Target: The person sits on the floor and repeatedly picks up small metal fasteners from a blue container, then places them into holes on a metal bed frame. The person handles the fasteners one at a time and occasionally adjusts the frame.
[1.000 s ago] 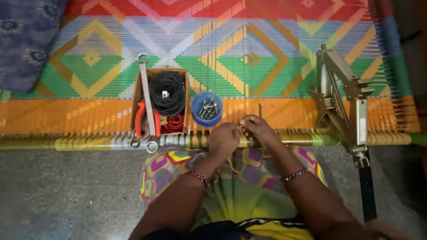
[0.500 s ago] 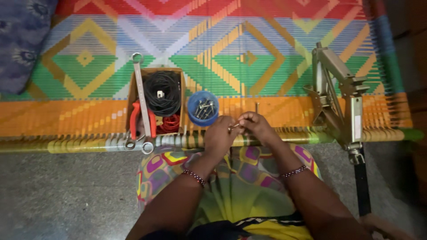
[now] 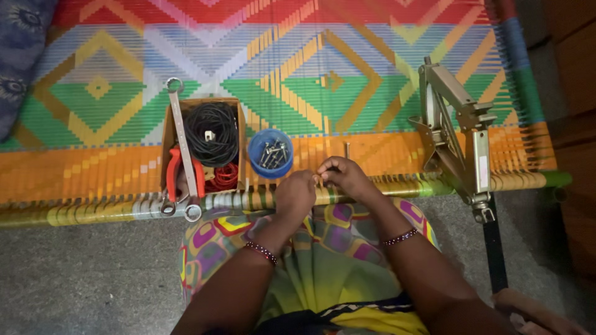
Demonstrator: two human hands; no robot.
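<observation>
- The left hand [image 3: 295, 196] and the right hand [image 3: 343, 176] are brought together at the near edge of a woven cot [image 3: 372, 68], just above its wrapped side pole [image 3: 93, 211].
- The fingers of both hands are curled narrow and their tips meet; something small seems to be pinched between them, but what it is cannot be told.
- A blue bowl [image 3: 270, 153] with small metal pieces is set on the weave just beside the left hand.
- A cardboard box [image 3: 202, 146] is placed left of the bowl; a coil of black cable [image 3: 212, 133], red wire and red-handled pliers [image 3: 176, 175] are held in it.
- A long spanner [image 3: 181, 149] is laid across the box.
- A metal jack [image 3: 456, 133] is seen at the right, on the cot's edge.
</observation>
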